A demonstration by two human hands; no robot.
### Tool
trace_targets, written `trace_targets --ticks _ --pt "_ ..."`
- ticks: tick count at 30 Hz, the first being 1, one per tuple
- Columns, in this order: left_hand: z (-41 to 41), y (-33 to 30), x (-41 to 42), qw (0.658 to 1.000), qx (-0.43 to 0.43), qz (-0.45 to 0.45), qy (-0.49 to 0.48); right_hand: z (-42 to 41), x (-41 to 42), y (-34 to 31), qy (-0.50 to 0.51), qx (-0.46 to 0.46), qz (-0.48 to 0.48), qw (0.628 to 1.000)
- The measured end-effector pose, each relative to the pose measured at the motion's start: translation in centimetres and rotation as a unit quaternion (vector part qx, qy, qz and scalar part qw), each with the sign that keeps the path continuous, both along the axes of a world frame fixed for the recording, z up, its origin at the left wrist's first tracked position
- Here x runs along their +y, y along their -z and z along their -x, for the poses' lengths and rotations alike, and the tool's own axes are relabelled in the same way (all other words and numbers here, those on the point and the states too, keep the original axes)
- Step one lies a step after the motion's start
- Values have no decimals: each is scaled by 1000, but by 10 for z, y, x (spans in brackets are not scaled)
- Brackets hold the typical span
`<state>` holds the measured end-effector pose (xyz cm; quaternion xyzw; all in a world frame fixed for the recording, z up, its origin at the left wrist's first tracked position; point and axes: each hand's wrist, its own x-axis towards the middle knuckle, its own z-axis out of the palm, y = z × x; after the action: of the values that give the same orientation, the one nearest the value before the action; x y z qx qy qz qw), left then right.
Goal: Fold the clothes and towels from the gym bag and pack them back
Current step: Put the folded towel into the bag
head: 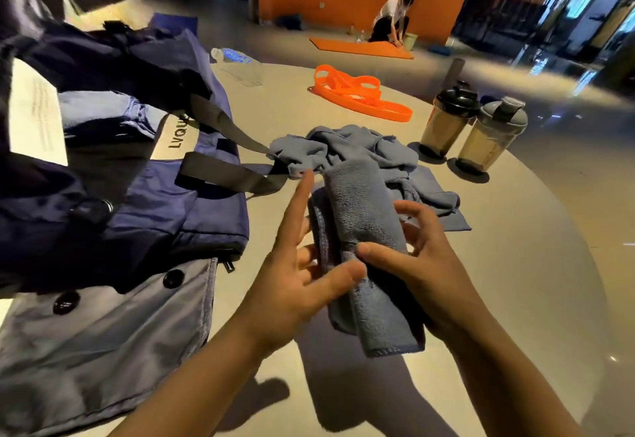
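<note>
1. The right hand [426, 264] cradles a rolled grey towel [367, 247] above the desk [515, 264], thumb pressed across it, fingers curled behind.
2. The left hand [302, 282] touches it, forefinger straight, thumb extended.
3. The navy gym bag [154, 196] lies open just left.

Two lidded shaker bottles [474, 130] at right, orange resistance bands [357, 94] beyond, plastic water bottle [237, 60] lying far left, person on orange mat [360, 48] far off.
</note>
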<state>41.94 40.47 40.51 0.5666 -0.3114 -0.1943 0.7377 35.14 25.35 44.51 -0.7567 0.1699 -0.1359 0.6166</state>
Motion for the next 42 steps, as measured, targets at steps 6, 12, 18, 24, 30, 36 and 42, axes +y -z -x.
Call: trace_targets --ticks 6,12,18,24,30,36,42 --pt "-29 -27 60 972 -119 -88 -182 -61 53 -12 -119 -68 -13 990" --pt "-113 -66 173 862 -205 -219 -409 -156 114 -10 -216 -61 233 946" --pt "-169 -28 214 778 -215 -439 -394 -221 151 30 -145 68 452 878" --pt "-171 1 216 836 -167 -335 -401 -221 151 47 -140 53 379 913" --pt "-144 -2 214 849 -164 -326 -382 -190 154 42 -145 51 363 919" --pt "-56 -10 203 842 -190 -334 -379 -105 135 13 -210 98 469 852" --pt "-32 -27 199 823 -205 -314 -426 -88 122 -16 -50 20 592 804"
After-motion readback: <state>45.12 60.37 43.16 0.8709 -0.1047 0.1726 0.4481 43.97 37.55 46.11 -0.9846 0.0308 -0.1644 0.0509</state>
